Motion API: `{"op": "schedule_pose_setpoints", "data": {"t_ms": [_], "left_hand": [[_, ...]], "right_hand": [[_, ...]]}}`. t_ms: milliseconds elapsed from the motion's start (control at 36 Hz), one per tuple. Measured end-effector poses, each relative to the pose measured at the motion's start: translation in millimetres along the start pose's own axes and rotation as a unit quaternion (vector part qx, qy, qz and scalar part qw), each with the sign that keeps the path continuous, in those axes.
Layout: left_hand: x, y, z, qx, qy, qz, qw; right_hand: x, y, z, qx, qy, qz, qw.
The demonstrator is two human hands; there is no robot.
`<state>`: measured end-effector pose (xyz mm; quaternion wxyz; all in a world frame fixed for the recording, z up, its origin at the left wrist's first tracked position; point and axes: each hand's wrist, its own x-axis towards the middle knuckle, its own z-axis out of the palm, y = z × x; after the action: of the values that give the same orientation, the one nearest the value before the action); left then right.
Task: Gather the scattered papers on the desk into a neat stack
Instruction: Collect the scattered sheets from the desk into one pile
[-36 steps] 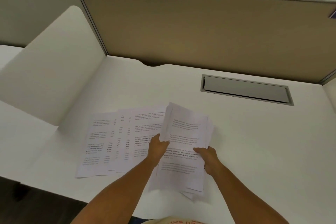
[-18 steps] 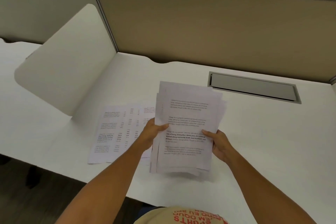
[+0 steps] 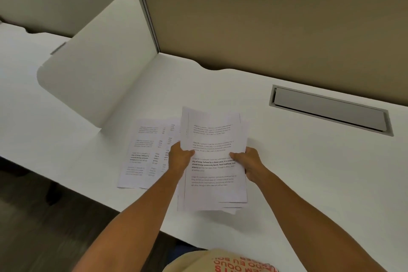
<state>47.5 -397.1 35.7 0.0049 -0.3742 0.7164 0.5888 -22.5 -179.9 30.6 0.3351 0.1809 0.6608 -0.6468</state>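
We hold a bundle of papers (image 3: 213, 157) above the desk (image 3: 309, 172), our left hand (image 3: 179, 158) gripping its left edge and our right hand (image 3: 250, 162) its right edge. More printed sheets (image 3: 145, 152) lie fanned flat on the desk just to the left.

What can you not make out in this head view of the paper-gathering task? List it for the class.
- Sheet count in the held stack: edges overlap.
- Loose sheets on the desk: right part hidden by the left hand and the stack.
- Right hand fingers: behind the stack.
- Printed text: too small.
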Motion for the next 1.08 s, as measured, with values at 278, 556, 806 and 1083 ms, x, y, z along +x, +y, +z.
{"op": "schedule_pose_setpoints", "data": {"t_ms": [278, 556, 806, 1083], "left_hand": [[28.3, -18.5, -18.8, 0.066, 0.016, -0.050, 0.996], [53.6, -27.7, -17.7, 0.137, -0.002, -0.065, 0.988], [69.7, -32.9, -12.1, 0.309, 0.007, -0.099, 0.946], [76.6, -45.6, -21.1, 0.207, 0.017, -0.062, 0.976]], "right_hand": [[19.9, 11.3, 40.5, -0.082, 0.008, 0.000, 0.997], [33.8, 22.5, 62.6, -0.129, 0.066, -0.009, 0.989], [43.2, 21.1, 83.2, -0.249, 0.189, 0.028, 0.949], [44.1, 16.5, 86.8, -0.213, 0.183, 0.033, 0.959]]}}
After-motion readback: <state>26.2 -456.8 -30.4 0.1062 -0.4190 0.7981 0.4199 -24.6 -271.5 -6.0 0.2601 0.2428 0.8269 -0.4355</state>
